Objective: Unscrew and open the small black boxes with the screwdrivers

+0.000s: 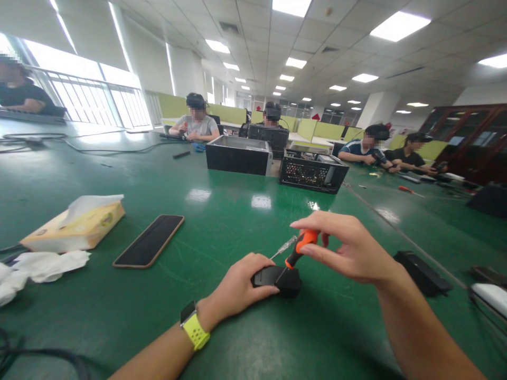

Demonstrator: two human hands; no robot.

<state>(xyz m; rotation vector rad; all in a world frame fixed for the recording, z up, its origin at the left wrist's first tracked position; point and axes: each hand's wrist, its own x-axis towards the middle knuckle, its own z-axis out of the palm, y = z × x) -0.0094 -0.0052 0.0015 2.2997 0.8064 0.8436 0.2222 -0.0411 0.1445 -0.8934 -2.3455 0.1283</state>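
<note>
A small black device [291, 283], whose exact kind I cannot make out, lies on the green table. My left hand [247, 277] grips its left end between thumb and fingers and presses it against the tabletop. Above it, my right hand [344, 245] holds an orange and black screwdriver [307, 241] by the handle, which tilts down to the left. The screwdriver's tip meets the top of the black device near my left thumb. Just behind the device rests a second screwdriver with a clear handle [285, 246].
Left of my hands are a phone [150, 241], a tissue pack [77, 224] and crumpled tissues [47, 265]. A black block-shaped part [422, 272] lies to the right. Two computer cases [237, 155] stand farther back. Several people sit around the table [222, 211].
</note>
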